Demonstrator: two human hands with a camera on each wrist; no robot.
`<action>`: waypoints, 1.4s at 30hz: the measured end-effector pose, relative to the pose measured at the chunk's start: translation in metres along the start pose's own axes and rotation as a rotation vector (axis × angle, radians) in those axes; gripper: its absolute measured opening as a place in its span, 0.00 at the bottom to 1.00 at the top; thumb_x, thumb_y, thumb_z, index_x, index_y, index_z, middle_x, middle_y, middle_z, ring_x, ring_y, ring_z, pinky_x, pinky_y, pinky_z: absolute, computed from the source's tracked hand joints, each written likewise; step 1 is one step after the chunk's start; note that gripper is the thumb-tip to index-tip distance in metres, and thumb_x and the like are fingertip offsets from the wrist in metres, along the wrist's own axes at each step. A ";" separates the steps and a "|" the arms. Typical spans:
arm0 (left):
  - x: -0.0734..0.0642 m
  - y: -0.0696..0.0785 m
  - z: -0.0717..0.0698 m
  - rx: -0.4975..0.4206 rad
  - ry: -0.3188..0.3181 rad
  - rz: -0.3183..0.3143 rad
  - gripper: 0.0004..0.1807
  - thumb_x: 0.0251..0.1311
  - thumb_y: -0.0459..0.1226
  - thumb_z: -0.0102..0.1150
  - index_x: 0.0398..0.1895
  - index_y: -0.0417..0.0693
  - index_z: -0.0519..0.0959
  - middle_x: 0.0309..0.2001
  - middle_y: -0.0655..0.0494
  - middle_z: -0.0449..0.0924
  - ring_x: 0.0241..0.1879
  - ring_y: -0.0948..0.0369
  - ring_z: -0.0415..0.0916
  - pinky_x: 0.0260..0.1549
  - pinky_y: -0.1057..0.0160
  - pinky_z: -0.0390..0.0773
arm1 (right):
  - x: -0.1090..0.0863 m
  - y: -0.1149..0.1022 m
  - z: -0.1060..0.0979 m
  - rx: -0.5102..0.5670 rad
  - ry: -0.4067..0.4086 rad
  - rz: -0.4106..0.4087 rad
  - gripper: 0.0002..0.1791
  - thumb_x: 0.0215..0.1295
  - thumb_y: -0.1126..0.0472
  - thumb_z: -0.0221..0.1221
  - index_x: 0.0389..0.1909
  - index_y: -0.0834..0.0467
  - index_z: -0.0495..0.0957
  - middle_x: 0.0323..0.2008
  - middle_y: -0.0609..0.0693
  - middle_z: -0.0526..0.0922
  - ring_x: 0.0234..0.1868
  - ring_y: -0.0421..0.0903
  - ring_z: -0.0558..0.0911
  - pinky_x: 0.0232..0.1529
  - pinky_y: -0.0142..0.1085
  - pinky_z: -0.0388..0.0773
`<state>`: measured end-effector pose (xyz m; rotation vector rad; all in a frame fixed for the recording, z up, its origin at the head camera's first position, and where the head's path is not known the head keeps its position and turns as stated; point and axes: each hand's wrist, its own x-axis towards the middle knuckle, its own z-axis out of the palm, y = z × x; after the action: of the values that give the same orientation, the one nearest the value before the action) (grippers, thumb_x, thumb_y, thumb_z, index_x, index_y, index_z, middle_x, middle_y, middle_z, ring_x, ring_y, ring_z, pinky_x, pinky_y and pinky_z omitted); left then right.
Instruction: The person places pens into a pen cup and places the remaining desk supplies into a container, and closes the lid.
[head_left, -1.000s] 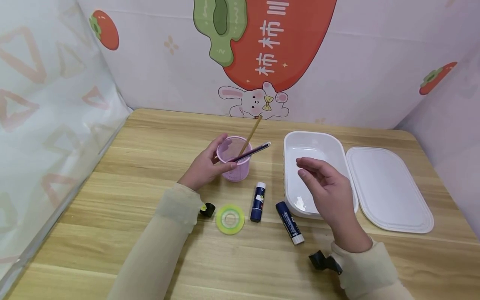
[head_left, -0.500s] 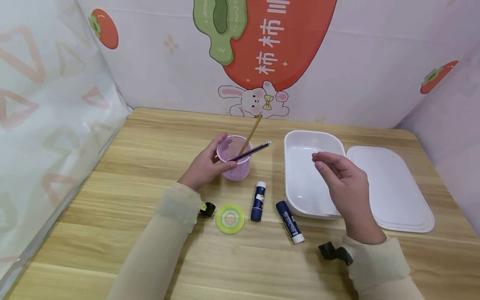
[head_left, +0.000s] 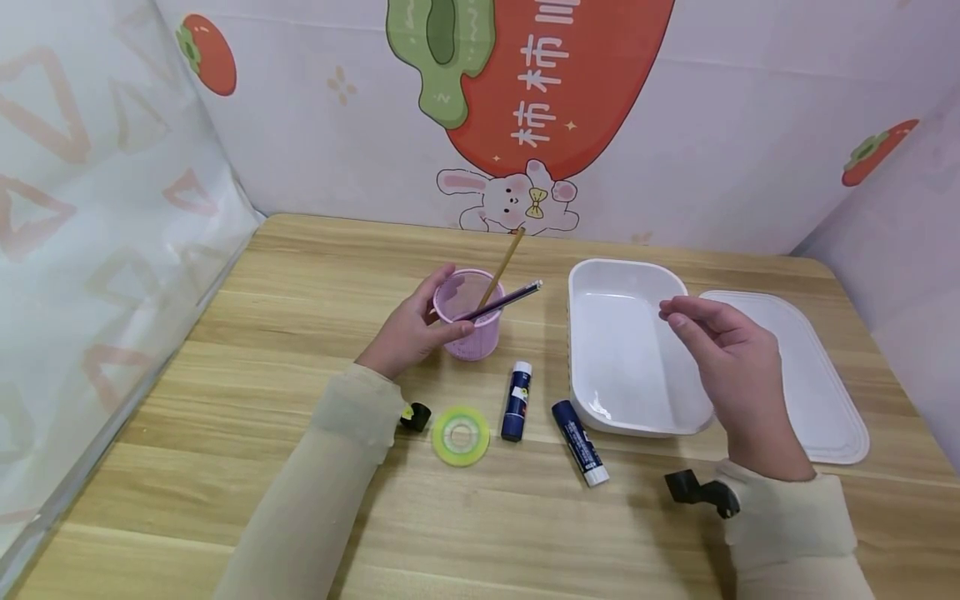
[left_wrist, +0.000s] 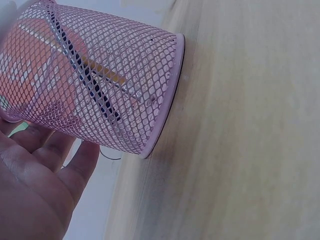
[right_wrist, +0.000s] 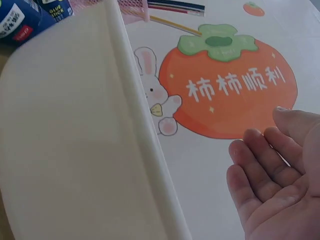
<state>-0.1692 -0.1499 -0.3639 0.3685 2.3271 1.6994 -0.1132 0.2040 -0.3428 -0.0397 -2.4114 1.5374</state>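
My left hand point(head_left: 405, 333) holds a pink mesh pen cup point(head_left: 477, 343) at its left side, the thumb across its front and the fingers behind the rim. The cup stands upright on the wooden table. A yellow pencil point(head_left: 504, 267) and dark pencils point(head_left: 513, 300) lean out of it to the right; their lower ends show through the mesh point(left_wrist: 130, 45) in the left wrist view. My right hand point(head_left: 738, 379) hovers at the right side of a white plastic box point(head_left: 622, 358), its fingers loosely bent and nothing between them. In the right wrist view the palm point(right_wrist: 285, 200) is bare.
Two blue glue sticks point(head_left: 517, 402) lie between the cup and the box, the other glue stick point(head_left: 581, 446) nearer me. A roll of yellow-green tape point(head_left: 482, 440) lies flat below the cup. The white lid point(head_left: 813, 375) lies right of the box, against the back curtain's point(head_left: 697, 150) side.
My right hand has moved to the right, from over the middle of the white box to its right side. My left hand and the pen cup have stayed in place.
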 end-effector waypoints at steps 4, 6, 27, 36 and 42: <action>0.000 0.001 0.000 0.007 0.005 -0.007 0.50 0.51 0.42 0.68 0.73 0.57 0.46 0.70 0.55 0.55 0.68 0.55 0.54 0.65 0.56 0.57 | 0.002 0.001 -0.005 0.055 -0.022 0.034 0.20 0.61 0.57 0.61 0.53 0.59 0.77 0.46 0.49 0.82 0.48 0.39 0.79 0.46 0.20 0.73; 0.000 0.001 0.000 0.013 0.008 -0.005 0.50 0.51 0.43 0.68 0.73 0.56 0.47 0.70 0.55 0.55 0.68 0.55 0.54 0.64 0.57 0.57 | 0.003 0.003 -0.007 0.070 -0.030 0.044 0.20 0.60 0.58 0.61 0.53 0.60 0.77 0.47 0.49 0.82 0.48 0.39 0.79 0.46 0.20 0.73; 0.001 0.000 0.001 0.008 0.008 -0.006 0.50 0.51 0.43 0.68 0.73 0.59 0.47 0.69 0.56 0.56 0.68 0.56 0.54 0.64 0.59 0.58 | 0.008 0.016 -0.007 -0.064 -0.041 0.096 0.22 0.61 0.53 0.60 0.54 0.55 0.76 0.48 0.48 0.81 0.48 0.37 0.79 0.44 0.20 0.73; 0.001 -0.001 0.001 0.004 0.006 -0.009 0.50 0.51 0.43 0.68 0.73 0.59 0.47 0.70 0.57 0.56 0.68 0.56 0.54 0.64 0.59 0.58 | 0.011 0.022 -0.014 -0.115 -0.001 0.094 0.21 0.60 0.53 0.61 0.54 0.56 0.77 0.46 0.43 0.82 0.46 0.33 0.79 0.42 0.16 0.72; 0.001 -0.001 0.000 0.009 0.008 -0.007 0.51 0.50 0.43 0.69 0.73 0.58 0.47 0.70 0.56 0.56 0.68 0.56 0.54 0.64 0.59 0.58 | 0.016 0.031 -0.021 -0.091 0.044 0.074 0.20 0.60 0.55 0.61 0.52 0.58 0.78 0.43 0.41 0.83 0.44 0.33 0.79 0.42 0.16 0.72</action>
<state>-0.1704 -0.1497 -0.3653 0.3558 2.3393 1.6914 -0.1274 0.2387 -0.3586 -0.1806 -2.4697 1.4402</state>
